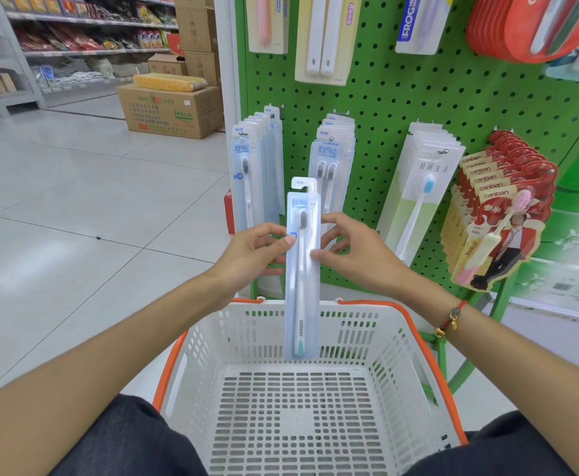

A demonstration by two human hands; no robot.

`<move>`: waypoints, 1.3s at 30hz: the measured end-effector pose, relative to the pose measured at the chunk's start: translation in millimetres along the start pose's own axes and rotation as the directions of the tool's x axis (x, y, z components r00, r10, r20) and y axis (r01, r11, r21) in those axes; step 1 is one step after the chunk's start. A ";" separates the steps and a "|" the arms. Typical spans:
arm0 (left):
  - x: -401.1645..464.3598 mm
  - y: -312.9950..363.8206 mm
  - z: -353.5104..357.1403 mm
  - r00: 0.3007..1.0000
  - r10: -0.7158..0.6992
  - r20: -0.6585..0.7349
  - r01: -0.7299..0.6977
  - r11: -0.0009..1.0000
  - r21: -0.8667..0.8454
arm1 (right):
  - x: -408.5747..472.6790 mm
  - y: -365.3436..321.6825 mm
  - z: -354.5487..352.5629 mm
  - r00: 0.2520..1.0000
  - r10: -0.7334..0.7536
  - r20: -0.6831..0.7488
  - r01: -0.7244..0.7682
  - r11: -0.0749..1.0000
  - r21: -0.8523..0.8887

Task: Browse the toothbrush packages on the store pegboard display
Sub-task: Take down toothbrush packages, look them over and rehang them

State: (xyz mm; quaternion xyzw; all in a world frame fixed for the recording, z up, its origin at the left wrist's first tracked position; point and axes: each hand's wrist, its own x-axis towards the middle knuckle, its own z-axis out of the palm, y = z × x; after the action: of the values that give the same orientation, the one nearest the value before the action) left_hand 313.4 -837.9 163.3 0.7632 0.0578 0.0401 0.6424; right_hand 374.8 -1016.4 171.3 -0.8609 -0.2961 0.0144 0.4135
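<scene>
While shelves of packaged goods [85, 39] and stacked cardboard boxes [173, 109] fill the far left of the aisle, a green pegboard [401, 97] stands to the right with toothbrush packs on hooks. At its left edge hangs a row of single-toothbrush packs [253, 173], then twin-brush packs [332, 166]. In front of these, the left hand [253, 255] pinches the left edge of a loose toothbrush package [302, 269] with thumb on its face, and the right hand [353, 252] pinches the right edge. The package is upright, held over the far rim of a white shopping basket [401, 355] with orange handles. Farther right hang white blue-headed brush packs [418, 201] and red canban packs [497, 214]. A red cord bracelet [451, 319] circles the right wrist.
</scene>
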 end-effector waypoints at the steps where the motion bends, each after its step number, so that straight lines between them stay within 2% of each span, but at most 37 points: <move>1: -0.7 0.3 0.8 1.000 -0.003 0.018 0.002 1.000 0.012 | 1.1 0.0 -1.4 0.999 0.024 -0.038 -0.023 0.999 0.031; 6: -2.1 0.7 4.5 0.998 0.004 0.057 -0.006 0.999 0.040 | 1.6 -2.2 -5.8 0.988 0.133 -0.072 -0.115 0.969 0.220; 12: 1.0 -2.2 6.8 0.998 0.010 -0.061 -0.005 0.997 0.072 | 1.9 -5.6 -4.3 0.984 0.169 -0.049 -0.149 0.951 0.271; 16: 2.5 -1.0 5.3 0.982 0.141 -0.125 -0.108 0.965 0.240 | 3.1 -8.7 -2.7 0.971 0.202 -0.126 -0.158 0.943 0.294; 22: -5.7 5.6 15.0 0.977 0.206 -0.046 -0.161 0.866 0.474 | -0.3 -21.3 0.1 0.951 0.221 -0.215 -0.145 0.936 0.321; 29: -0.9 1.2 17.8 0.958 0.229 0.173 -0.277 0.896 0.346 | 0.4 -21.7 1.3 0.962 0.249 -0.109 -0.199 0.918 0.344; 31: -1.8 0.5 20.2 0.946 0.228 0.229 -0.292 0.907 0.302 | 0.4 -21.3 1.8 0.963 0.242 -0.122 -0.191 0.924 0.331; 34: -0.8 -1.2 24.3 0.945 0.216 0.246 -0.279 0.924 0.262 | 1.3 -20.3 2.1 0.954 0.211 -0.213 -0.171 0.966 0.193; 37: 1.4 -2.3 23.9 0.964 0.175 0.202 -0.213 0.959 0.186 | 1.7 -20.2 0.5 0.936 0.136 -0.324 -0.151 0.988 -0.020; 39: 1.2 -1.9 21.7 0.971 0.143 0.191 -0.166 0.980 0.109 | 0.4 -21.0 -0.2 0.930 0.101 -0.354 -0.140 0.986 -0.088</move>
State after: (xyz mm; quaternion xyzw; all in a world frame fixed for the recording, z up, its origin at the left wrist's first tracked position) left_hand 317.5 -858.5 157.7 0.8043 -0.0586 0.0163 0.5911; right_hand 364.8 -1006.2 186.6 -0.8882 -0.1650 -0.1296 0.4088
